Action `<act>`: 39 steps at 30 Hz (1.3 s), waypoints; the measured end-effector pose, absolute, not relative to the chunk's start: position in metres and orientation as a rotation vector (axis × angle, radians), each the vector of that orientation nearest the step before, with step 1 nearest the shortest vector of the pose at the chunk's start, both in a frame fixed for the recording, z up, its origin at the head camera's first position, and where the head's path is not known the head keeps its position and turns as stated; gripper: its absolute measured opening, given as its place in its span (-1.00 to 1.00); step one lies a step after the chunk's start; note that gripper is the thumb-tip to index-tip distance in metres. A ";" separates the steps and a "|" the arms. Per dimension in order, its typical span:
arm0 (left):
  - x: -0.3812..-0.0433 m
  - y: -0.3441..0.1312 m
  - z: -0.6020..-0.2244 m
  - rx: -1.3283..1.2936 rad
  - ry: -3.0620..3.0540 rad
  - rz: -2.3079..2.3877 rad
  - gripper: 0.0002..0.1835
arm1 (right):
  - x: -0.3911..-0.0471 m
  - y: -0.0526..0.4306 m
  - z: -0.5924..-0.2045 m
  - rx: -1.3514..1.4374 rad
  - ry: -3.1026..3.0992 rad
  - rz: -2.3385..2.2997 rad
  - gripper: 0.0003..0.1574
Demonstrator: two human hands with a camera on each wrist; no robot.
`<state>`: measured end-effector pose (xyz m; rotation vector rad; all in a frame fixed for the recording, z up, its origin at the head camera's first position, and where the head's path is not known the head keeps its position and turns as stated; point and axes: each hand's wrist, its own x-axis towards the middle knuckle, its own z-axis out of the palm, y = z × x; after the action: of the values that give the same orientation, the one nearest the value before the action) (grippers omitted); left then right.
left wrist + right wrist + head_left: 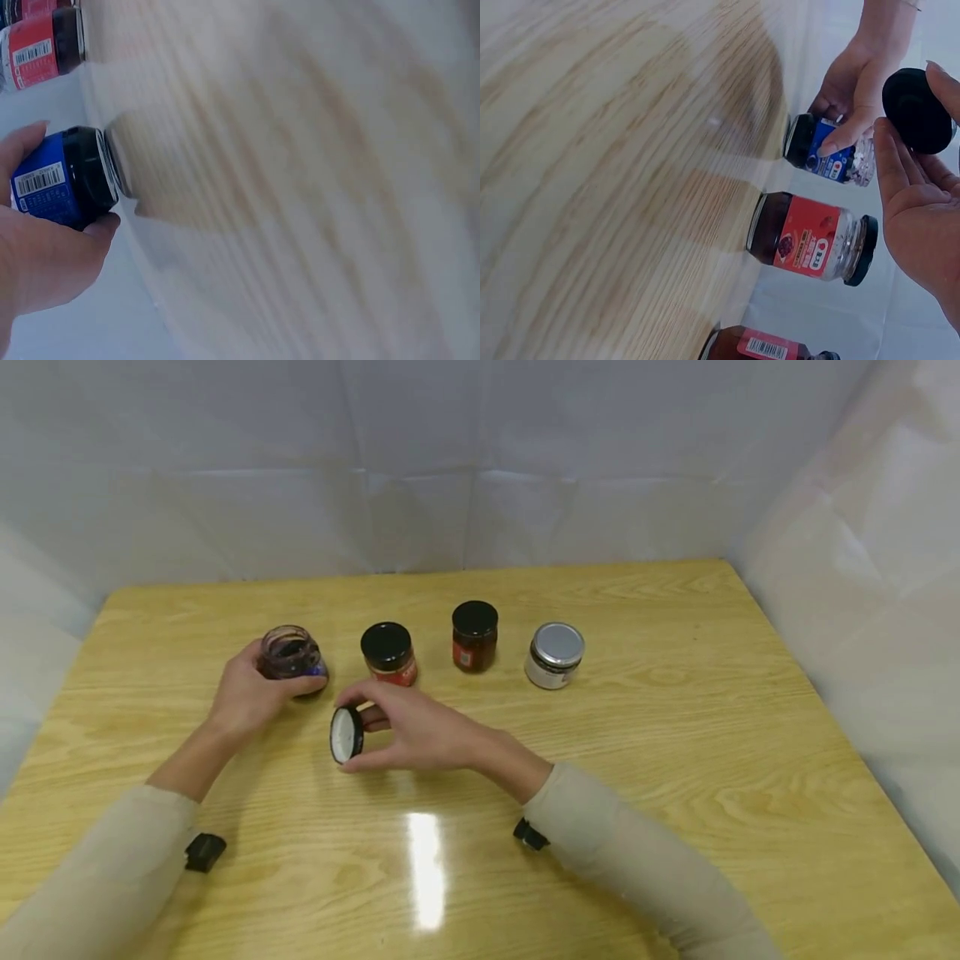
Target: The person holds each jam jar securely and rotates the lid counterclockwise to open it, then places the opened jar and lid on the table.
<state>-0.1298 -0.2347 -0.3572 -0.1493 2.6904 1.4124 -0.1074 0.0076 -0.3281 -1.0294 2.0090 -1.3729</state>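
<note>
An uncapped glass jar with a blue label (pixel 294 653) stands on the table at the left, dark contents inside. My left hand (pixel 251 692) grips it round the side, thumb across the front; the left wrist view shows the blue label (pixel 43 180) and the fingers about it. Just to the right, my right hand (pixel 420 727) pinches a black jar lid (pixel 347 735) by its rim, held up on edge with the white inner face towards the left. In the right wrist view the lid's black top (pixel 919 111) shows. A red-labelled jar with a black lid (pixel 388 652) stands behind the right hand.
Farther right stand a taller dark red jar with a black lid (pixel 475 637) and a short jar with a silver lid and pale label (pixel 554 655). The wooden table (pixel 675 777) ends at a white sheet (pixel 420 468) behind, with another sheet at the right.
</note>
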 end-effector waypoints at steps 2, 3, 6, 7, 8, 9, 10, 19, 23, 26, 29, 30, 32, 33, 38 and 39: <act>-0.131 -0.237 -0.357 -0.155 2.678 1.399 -0.11 | -0.107 0.005 -0.328 -1.034 2.006 -1.364 -0.26; -0.132 -0.238 -0.357 -0.161 2.670 1.393 -0.10 | -0.107 0.003 -0.328 -1.033 2.004 -1.359 -0.26; -0.133 -0.241 -0.358 -0.171 2.656 1.359 -0.08 | -0.107 -0.002 -0.329 -1.047 2.002 -1.326 -0.25; -0.133 -0.242 -0.358 -0.172 2.648 1.355 -0.07 | -0.107 -0.003 -0.330 -1.052 2.004 -1.312 -0.24; -0.134 -0.243 -0.358 -0.170 2.640 1.347 -0.06 | -0.108 -0.005 -0.331 -1.058 2.006 -1.296 -0.23; -0.134 -0.244 -0.357 -0.166 2.633 1.340 -0.06 | -0.109 -0.007 -0.332 -1.067 2.010 -1.281 -0.22; -0.134 -0.246 -0.357 -0.157 2.632 1.329 -0.06 | -0.109 -0.008 -0.333 -1.077 2.015 -1.268 -0.22; -0.134 -0.250 -0.356 -0.084 2.653 1.274 -0.09 | -0.113 -0.020 -0.339 -1.083 2.033 -1.211 -0.23; -0.136 -0.251 -0.357 -0.061 2.655 1.274 -0.10 | -0.115 -0.025 -0.342 -1.081 2.051 -1.156 -0.21; -0.136 -0.252 -0.357 -0.054 2.662 1.261 -0.11 | -0.116 -0.031 -0.345 -1.092 2.065 -1.102 -0.22; -0.137 -0.252 -0.358 -0.042 2.668 1.244 -0.11 | -0.116 -0.037 -0.349 -1.106 2.066 -1.050 -0.24; -0.137 -0.252 -0.358 -0.040 2.667 1.242 -0.11 | -0.116 -0.039 -0.350 -1.114 2.067 -1.032 -0.25; -0.138 -0.252 -0.359 -0.047 2.656 1.247 -0.10 | -0.115 -0.044 -0.352 -1.144 2.084 -0.977 -0.26; -0.138 -0.252 -0.359 -0.047 2.653 1.247 -0.09 | -0.115 -0.045 -0.353 -1.160 2.099 -0.943 -0.26; -0.138 -0.251 -0.360 -0.037 2.651 1.258 -0.08 | -0.115 -0.054 -0.355 -1.208 2.174 -0.783 -0.25; -0.138 -0.251 -0.360 -0.030 2.657 1.256 -0.08 | -0.115 -0.056 -0.356 -1.208 2.184 -0.762 -0.24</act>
<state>-0.1379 -0.2511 -0.3602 -0.0304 2.6572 1.2564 -0.1147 -0.0558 -0.3556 -1.2083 2.1838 -0.7623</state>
